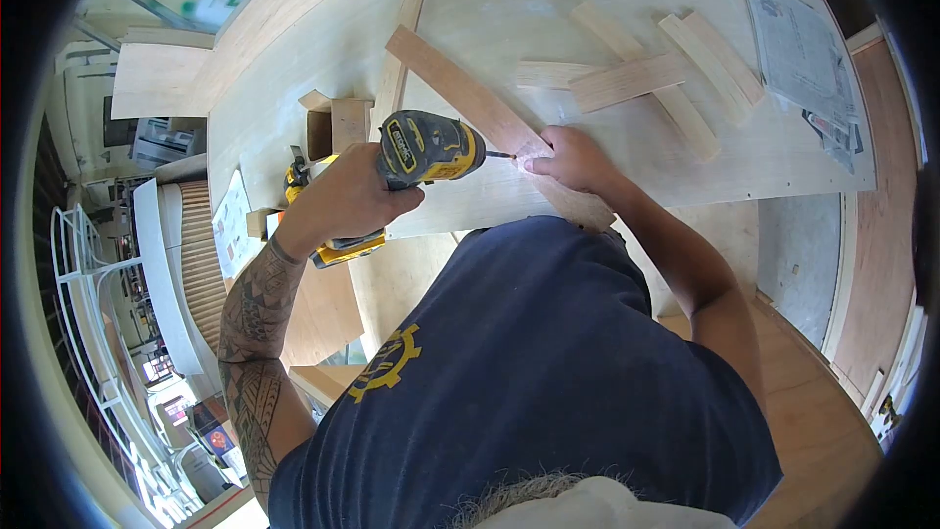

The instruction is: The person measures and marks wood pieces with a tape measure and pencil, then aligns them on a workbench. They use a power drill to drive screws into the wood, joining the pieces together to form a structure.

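My left hand (345, 194) is wrapped round the handle of a yellow and black cordless drill (431, 149), held sideways above the table's near edge. The drill's bit (499, 154) points right and reaches a long narrow wooden strip (475, 103). My right hand (578, 162) grips this strip close to the bit, thumb on top, fingers partly hidden behind the wood. The strip slants from upper left down to my body, its lower end near my shirt. Whether a screw sits at the bit's tip is too small to tell.
Several wooden strips (627, 83) lie on the pale worktable (490, 10). Printed sheets (798, 44) lie at its right. An open cardboard box (350, 125) and a second yellow tool (296, 174) stand at the left. A white metal rack (88, 294) is further left.
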Motion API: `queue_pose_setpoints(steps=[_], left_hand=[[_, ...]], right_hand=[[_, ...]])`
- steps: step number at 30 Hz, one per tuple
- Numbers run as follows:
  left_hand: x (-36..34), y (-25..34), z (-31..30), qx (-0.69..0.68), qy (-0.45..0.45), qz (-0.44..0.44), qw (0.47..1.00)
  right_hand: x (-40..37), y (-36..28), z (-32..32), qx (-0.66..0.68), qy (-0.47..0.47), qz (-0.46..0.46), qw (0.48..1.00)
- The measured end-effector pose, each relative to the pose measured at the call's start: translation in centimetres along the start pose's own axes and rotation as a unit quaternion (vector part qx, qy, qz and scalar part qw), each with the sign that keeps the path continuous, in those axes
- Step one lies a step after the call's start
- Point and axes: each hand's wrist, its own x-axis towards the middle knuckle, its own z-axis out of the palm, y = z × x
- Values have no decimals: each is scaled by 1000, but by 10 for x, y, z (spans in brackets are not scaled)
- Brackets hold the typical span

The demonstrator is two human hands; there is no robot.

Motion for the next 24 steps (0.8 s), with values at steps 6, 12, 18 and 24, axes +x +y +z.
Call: queue_pose_setpoints(steps=[6,12,18,24], left_hand=[[1,-13,8,-15,43,63,997],[-3,-10,9,-14,43,36,998],[-5,-3,9,-29,43,39,998],[-17,2,14,-95,75,30,992]], right_hand=[[-5,-8,-8,23,-14,16,1000],[-2,2,-5,15,-5,16,1000],[-1,5,-6,39,-6,33,999],[5,9,-11,31,39,31,998]])
